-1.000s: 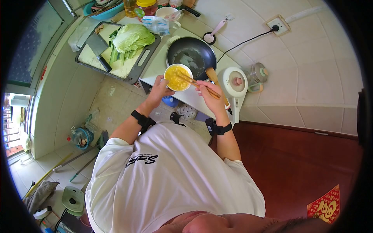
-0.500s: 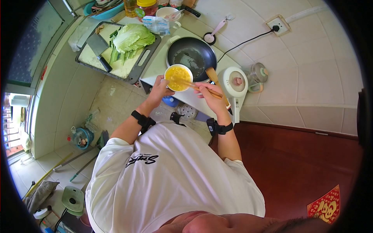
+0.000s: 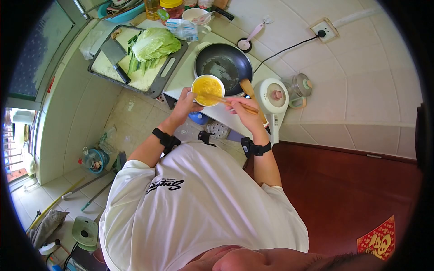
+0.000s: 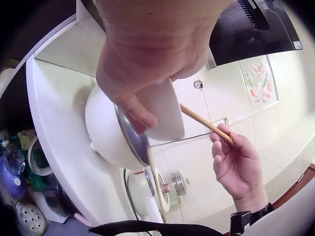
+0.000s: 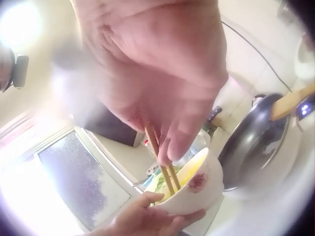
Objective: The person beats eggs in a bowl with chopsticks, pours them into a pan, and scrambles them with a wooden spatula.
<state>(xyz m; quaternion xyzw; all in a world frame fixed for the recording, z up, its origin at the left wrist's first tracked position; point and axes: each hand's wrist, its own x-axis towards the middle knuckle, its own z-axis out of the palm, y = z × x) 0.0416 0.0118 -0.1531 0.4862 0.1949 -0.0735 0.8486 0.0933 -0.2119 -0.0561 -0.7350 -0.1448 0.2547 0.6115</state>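
The left hand (image 3: 184, 108) holds a white bowl (image 4: 165, 110) of yellow beaten egg (image 3: 208, 86), thumb and fingers round its side. Wooden chopsticks (image 5: 170, 177) are pinched in the right hand (image 3: 246, 114), their tips down in the egg. The bowl is held at the near edge of a dark pan (image 3: 226, 63), which has a shiny patch of liquid on its bottom. In the right wrist view the bowl looks tilted, with a reddish mark on its outside. A wooden spatula (image 3: 247, 88) leans on the pan's right rim.
Left of the pan a board (image 3: 149, 83) bears cut cabbage (image 3: 156, 45) and a cleaver (image 3: 113, 52). A white lidded pot (image 3: 271, 94) stands right of the pan, a glass jug (image 3: 299, 86) beyond it. A black cord runs to the wall socket (image 3: 323, 30).
The chopsticks have swung about in the bowl, and the egg looks smoother and more evenly yellow. The right hand has shifted slightly; the left hand and bowl have barely moved.
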